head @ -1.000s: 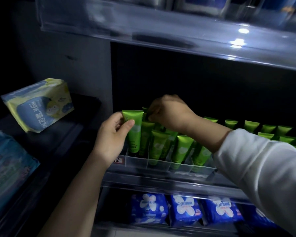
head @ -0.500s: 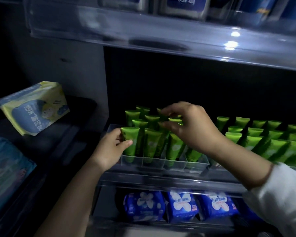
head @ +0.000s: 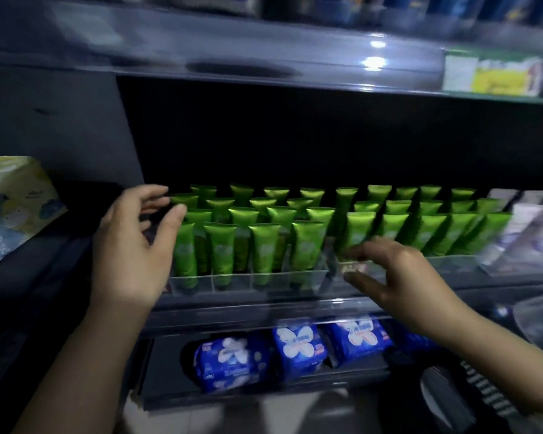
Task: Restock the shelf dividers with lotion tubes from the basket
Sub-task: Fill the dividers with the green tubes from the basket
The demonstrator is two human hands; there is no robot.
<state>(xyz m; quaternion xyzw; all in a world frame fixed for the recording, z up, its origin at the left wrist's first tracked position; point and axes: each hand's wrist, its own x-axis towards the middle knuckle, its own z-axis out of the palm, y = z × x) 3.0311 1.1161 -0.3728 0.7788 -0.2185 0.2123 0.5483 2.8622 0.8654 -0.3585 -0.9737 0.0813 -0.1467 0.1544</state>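
Note:
Rows of green lotion tubes (head: 264,242) stand cap-down in clear plastic shelf dividers (head: 248,281) on the middle shelf. My left hand (head: 132,245) is open at the left end of the rows, thumb beside the front-left tube, holding nothing. In front of the divider's right part, my right hand (head: 395,277) hovers blurred with spread fingers and nothing in it. A dark basket (head: 470,399) shows partly at the bottom right; its contents are not visible.
Blue wrapped packs (head: 295,346) lie on the shelf below. A yellow and blue pack (head: 10,208) sits on the left unit. Above hangs a clear shelf front with a yellow price label (head: 499,78). Pale boxes (head: 527,227) stand right of the tubes.
My left hand let go of the front-left tube and opened. My right hand came down off the tube tops to the divider's front. The view pulled back and shifted right.

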